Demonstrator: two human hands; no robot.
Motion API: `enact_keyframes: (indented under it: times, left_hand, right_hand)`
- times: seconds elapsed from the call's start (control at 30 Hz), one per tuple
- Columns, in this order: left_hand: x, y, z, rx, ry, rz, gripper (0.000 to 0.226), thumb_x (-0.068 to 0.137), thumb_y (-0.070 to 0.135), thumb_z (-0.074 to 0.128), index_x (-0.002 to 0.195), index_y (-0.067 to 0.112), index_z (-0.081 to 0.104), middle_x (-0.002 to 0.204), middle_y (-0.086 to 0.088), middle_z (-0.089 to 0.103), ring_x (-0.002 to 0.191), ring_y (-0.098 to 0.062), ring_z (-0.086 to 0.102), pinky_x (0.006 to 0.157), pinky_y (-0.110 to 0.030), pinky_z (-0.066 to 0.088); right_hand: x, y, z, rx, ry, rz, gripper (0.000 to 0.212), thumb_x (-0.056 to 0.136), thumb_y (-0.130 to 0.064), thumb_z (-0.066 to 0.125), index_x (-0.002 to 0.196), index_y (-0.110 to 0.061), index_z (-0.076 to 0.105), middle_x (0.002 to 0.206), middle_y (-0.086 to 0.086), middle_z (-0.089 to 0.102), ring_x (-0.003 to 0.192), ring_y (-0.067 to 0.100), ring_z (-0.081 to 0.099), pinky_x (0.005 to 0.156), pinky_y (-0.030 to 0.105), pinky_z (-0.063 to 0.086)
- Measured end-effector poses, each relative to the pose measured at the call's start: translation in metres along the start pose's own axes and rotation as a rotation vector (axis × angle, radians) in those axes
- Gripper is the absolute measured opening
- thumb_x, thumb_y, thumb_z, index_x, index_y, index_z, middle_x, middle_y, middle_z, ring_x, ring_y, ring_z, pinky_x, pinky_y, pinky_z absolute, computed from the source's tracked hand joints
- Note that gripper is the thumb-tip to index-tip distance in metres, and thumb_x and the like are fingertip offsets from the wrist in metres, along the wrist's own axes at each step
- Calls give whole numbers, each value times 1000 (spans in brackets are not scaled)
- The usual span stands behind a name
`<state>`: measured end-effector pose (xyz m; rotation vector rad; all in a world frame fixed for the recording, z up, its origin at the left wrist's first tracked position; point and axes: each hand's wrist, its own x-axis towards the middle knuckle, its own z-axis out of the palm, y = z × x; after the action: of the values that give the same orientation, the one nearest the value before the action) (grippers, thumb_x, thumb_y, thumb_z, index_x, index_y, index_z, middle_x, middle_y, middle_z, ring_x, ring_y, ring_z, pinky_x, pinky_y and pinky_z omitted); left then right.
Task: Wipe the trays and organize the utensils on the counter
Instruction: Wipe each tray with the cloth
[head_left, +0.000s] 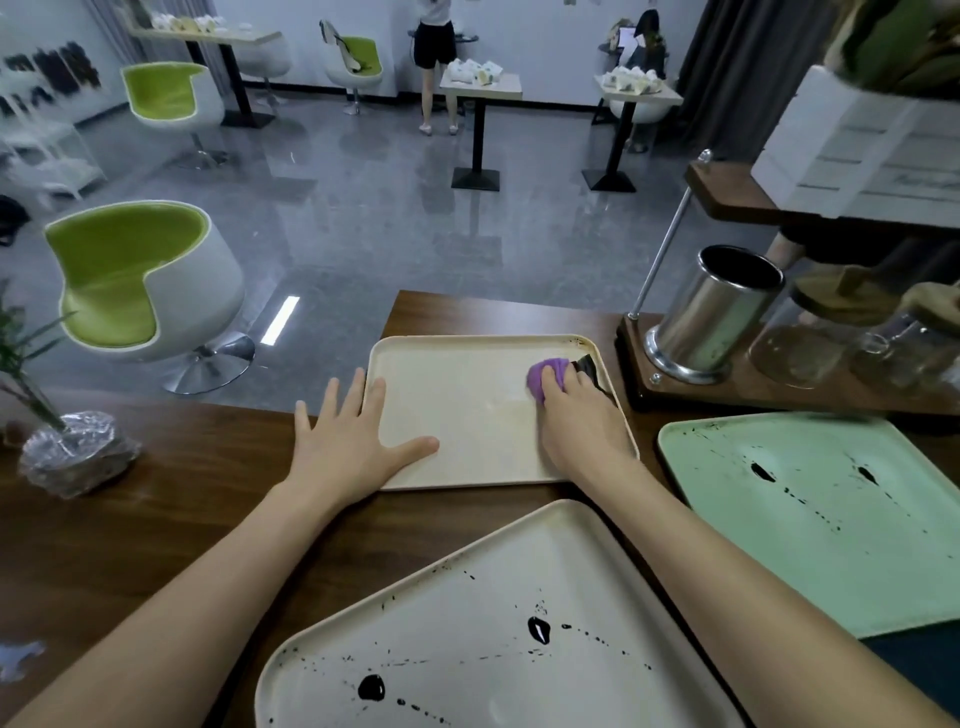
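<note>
Tray (467, 415) lies at our 12 o'clock on the tabletop (156, 519); our left grip (353, 441), spread open, presses its 8 o'clock rim; our right grip (576, 415) clamps a cloth (543, 376) at its 2 o'clock.

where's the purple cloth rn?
Head view, right of centre: the purple cloth is gripped by the right hand at the far right corner of the beige tray.

Purple cloth (548, 375) on cream tray (467, 405); green tray (810, 514) black-splattered.
</note>
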<state>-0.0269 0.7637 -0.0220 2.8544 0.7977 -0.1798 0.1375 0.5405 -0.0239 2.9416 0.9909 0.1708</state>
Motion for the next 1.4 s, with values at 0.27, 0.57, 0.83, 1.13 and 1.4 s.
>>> enact_keyframes:
  times: [0.27,0.57,0.83,1.13,1.4]
  left_hand:
    - [12,4,5,-20,26,163,107,69,101,11,160,46,3,171,5,-8,156,-21,-17,124,-59,-5]
    - [12,4,4,59,15,181,108,65,103,2,159,49,-1,171,2,-8,156,-24,-18,126,-54,-5]
    - [8,8,3,126,19,137,105,70,100,1,160,45,-5,171,-1,-9,156,-30,-18,126,-53,-6]
    - [10,8,5,107,19,146,105,72,99,5,161,44,-2,171,-2,-8,156,-29,-17,125,-54,-6]
    - [11,4,6,19,12,192,116,62,104,0,161,43,2,171,-2,-9,155,-24,-20,127,-47,-6]
  right_hand:
    - [-17,11,-10,22,38,-81,43,97,-26,44,137,-11,49,144,17,47,128,36,45,105,43,38]
    - [44,8,-9,-129,-35,37,51,97,-19,42,147,-13,34,158,14,29,139,38,32,104,43,34]
    - [43,9,-24,-278,-96,175,43,97,-18,40,138,-4,46,134,16,47,120,32,44,94,35,37]
    - [-24,16,-19,-250,-79,94,37,86,-21,60,119,-6,60,114,14,61,96,34,55,68,36,37]
    - [18,34,-11,-150,5,-33,42,97,-40,39,122,-13,59,125,9,58,95,34,50,73,41,42]
